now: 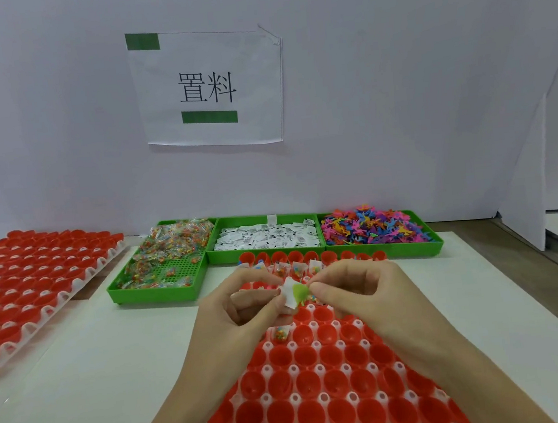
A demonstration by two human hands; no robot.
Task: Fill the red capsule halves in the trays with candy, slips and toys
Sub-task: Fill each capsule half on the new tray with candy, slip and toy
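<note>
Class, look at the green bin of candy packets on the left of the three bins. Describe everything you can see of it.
The shallow green plastic bin sits flat on the white table, leftmost of three, its side against the slip bin. Its floor is a perforated grid, bare near the front. Small clear packets of coloured candy heap toward its back. No hand touches it.

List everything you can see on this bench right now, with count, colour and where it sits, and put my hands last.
Near tray: one, white, red capsule halves, centre front; far rows filled.
Side tray: one, white, red halves, left.
Candy bin: one, green, mixed candy packets, back left.
Slip bin: one, green, white slips, back centre.
Toy bin: one, green, multicoloured toys, back right.
Sign: one, white, green bars, wall.
Slip: one, white, left fingers.
Toy: one, green, between hands.
Left hand; right hand: over near tray.
</note>
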